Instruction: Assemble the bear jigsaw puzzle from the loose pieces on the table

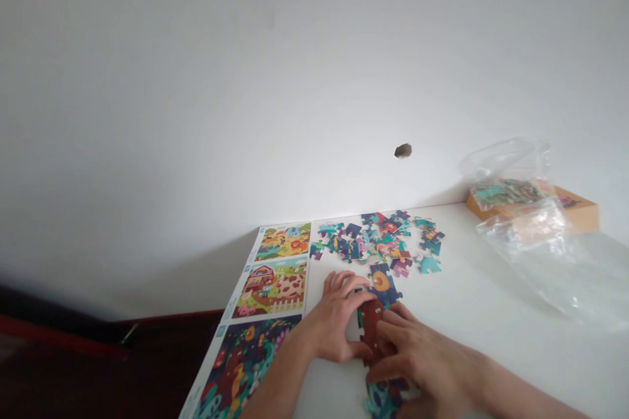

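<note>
Assembly of a jigsaw, seen from above. The puzzle (372,324), a partly joined upright strip, lies on the white table (466,321) at the lower centre of the frame, running to the bottom edge. Its upper part is dark blue with an orange shape, its middle brown, its lower end teal and partly covered. The left hand (339,317) is at the strip's left edge, thumb and index finger spread wide against it; these fingers are released, not closed around a piece. The right hand (413,350) lies over the strip's right side with fingers bent onto the brown part; whether they grasp a piece cannot be told, as the hand hides the contact.

Loose pieces (376,242) form an overlapping heap above the strip, at centre right of the frame; a teal piece (429,264) sits at the heap's lower right. Left of the hands, a sheet (270,289) bears three printed scenes in a column, the lowest partly covered by the left forearm. At the right of the frame, a clear bag (508,192) of pieces rests on an orange box (582,213), with a crumpled clear film (540,229) before it. Behind stands a pale wall (246,78) with a hole (403,150).
</note>
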A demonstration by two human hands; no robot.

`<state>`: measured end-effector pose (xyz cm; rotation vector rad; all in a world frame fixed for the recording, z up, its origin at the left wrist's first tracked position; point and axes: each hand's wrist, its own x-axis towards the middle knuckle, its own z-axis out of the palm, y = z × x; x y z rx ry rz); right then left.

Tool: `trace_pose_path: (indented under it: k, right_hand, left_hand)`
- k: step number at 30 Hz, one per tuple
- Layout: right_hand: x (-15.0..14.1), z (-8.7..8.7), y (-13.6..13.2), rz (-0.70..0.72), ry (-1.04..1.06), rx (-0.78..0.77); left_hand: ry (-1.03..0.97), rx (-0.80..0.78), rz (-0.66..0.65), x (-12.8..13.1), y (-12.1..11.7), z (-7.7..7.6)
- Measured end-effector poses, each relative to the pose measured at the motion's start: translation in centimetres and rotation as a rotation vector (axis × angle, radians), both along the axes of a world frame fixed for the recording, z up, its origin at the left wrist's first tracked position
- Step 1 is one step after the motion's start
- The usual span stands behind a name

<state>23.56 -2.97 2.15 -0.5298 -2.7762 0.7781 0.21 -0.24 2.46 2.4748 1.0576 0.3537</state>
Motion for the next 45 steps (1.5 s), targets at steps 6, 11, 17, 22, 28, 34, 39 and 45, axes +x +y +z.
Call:
trace_pose_path:
  k: [6,11,17,22,28,34,39,45]
  right_hand:
    - [-0.29,0.14,-0.09,0.063,0.009,0.008]
    - [-0.34,0.04,-0.06,0.074,0.018,0.012]
    - [-0.32,-0.05,0.03,0.073,0.014,0.003]
    - [-0.28,-0.08,0.05,0.089,0.015,0.006]
    - [-0.23,0.14,0.13,0.106,0.017,0.004]
    - [-0.30,0.37,0.20,0.115,0.011,0.005]
    - [-0.23,0.71,0.22,0.105,0.021,0.007]
    - [-0.27,0.09,0.16,0.111,0.043,0.011]
  left_hand:
    - [-0.007,-0.002,-0.006,0.04,0.06,-0.08]
    - [-0.002,-0.004,-0.004,0.10,0.02,0.07]
    - [-0.002,-0.008,-0.006,0.01,0.01,0.09]
    - [0.005,-0.009,-0.003,0.06,0.08,0.11]
    - [0.013,-0.018,0.002,0.14,0.01,0.19]
    - [0.018,-0.029,0.005,0.16,-0.03,0.27]
    - [0.018,-0.027,0.004,0.22,0.02,0.27]
    - [0.019,-0.033,0.000,0.19,0.00,0.45]
